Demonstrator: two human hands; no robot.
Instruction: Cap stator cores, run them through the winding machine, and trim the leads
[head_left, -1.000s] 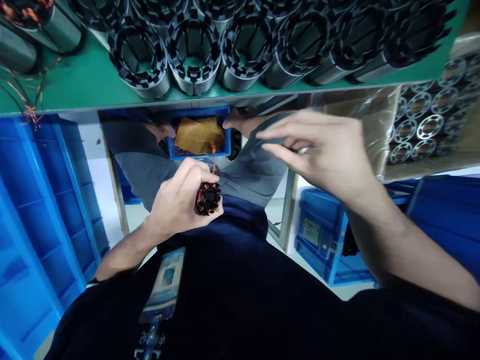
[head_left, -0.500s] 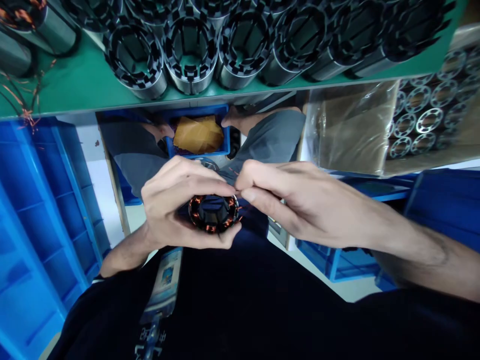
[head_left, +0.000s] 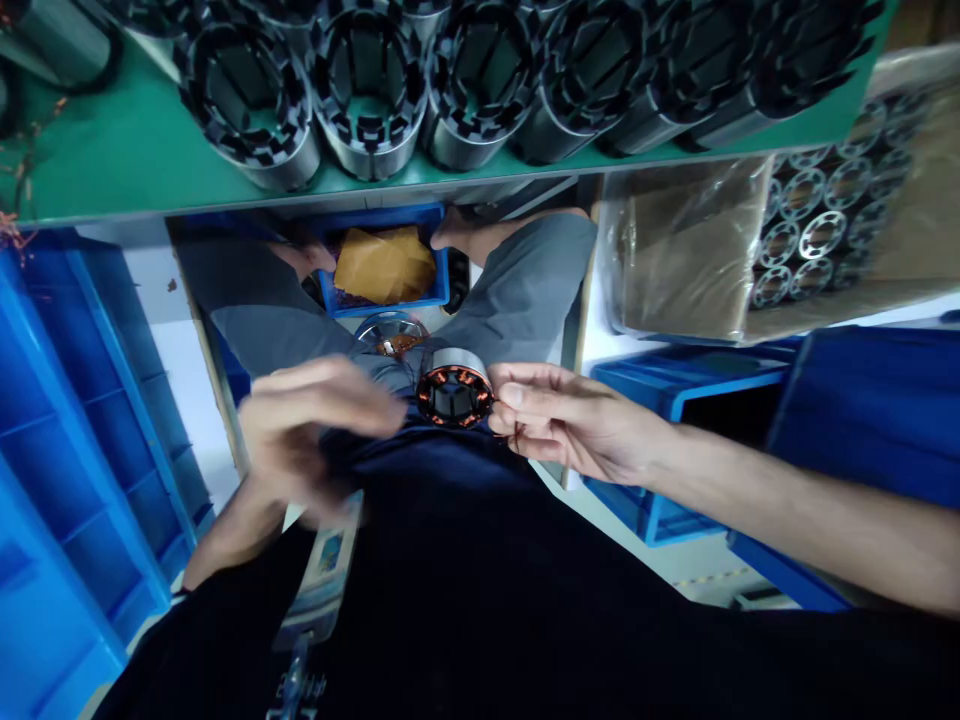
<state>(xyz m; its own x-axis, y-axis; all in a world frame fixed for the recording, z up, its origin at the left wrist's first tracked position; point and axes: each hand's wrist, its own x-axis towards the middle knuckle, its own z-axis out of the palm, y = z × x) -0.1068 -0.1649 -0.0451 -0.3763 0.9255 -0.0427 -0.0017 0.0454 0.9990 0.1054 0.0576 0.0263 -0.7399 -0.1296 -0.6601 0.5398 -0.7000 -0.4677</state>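
A wound motor stator (head_left: 455, 358), a short silver cylinder with copper windings round a black-lined opening, is in front of my lap, its open end facing me. My right hand (head_left: 570, 418) is closed at its right edge, thumb and fingertips pinched where thin wires come out. The fingers partly hide whether they grip the wall or only the wires. To the left of the stator, my left hand (head_left: 311, 430) is apart from it and smeared by motion. Its fingers are stretched out, the thumb side lower, with nothing seen in them.
Several silver stator cores with black liners (head_left: 371, 100) stand on the green bench (head_left: 112, 180). A clear bowl (head_left: 391, 325) with copper bits sits at my lap. Beyond is a blue bin (head_left: 384, 308) with brown paper. Right: a plastic-lined carton (head_left: 682, 250) of metal rings; left: blue racks (head_left: 67, 400).
My left hand has let go of the stator and drawn back left. The stator has shifted right and away from me, now at my right hand. The bowl has come into fuller view.
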